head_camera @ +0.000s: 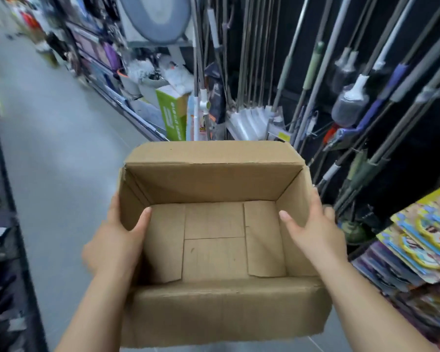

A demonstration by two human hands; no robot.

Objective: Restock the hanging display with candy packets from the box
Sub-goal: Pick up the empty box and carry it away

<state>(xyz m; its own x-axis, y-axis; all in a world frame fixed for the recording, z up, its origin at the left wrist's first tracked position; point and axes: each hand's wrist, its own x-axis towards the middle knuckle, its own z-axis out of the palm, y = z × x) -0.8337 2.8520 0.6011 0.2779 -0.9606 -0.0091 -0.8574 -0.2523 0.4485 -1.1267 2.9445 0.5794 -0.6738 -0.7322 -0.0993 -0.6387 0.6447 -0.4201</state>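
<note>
The cardboard box [214, 174], held above the aisle floor, shows a bare bottom with no packets left. The left hand [117, 240] and right hand [315, 235] each grip a side wall, thumbs inside. The blurred colourful packets [422, 240] at right are probably the filled display, so restocking looks finished.

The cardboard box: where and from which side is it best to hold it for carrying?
Hold the cardboard box by the top edges of its two side walls, one hand from each side, thumb inside and fingers outside, as the left hand and right hand do. It is open-topped and wide, so it is likely steadiest held on both sides.
</note>
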